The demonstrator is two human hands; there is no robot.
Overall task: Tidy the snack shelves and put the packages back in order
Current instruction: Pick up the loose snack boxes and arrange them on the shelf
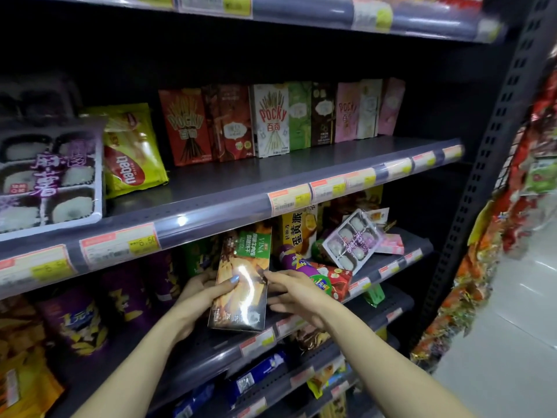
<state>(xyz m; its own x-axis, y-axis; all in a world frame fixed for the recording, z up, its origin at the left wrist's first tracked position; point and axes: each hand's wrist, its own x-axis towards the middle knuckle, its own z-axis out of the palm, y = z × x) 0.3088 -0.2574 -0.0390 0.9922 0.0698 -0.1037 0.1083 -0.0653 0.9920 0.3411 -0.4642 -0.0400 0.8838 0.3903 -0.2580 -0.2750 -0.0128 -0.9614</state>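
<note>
A brown-and-green snack box (241, 282) stands tilted at the front of the lower shelf (388, 267). My left hand (202, 297) grips its left edge, thumb across the front. My right hand (295, 294) touches the box's right edge with fingers extended. Behind the right hand lie a purple packet (297, 262), a red packet (340, 280) and a tilted tray of white mochi (351, 239), jumbled together. A yellow egg-pie box (297, 229) stands behind them.
The shelf above (241, 188) carries a row of Pocky boxes (271, 119), a yellow-green Nabati bag (132, 152) and a mochi tray (48, 176) at the left. Purple snack bags (78, 321) fill the lower left. Hanging snack packets (512, 206) crowd the right side.
</note>
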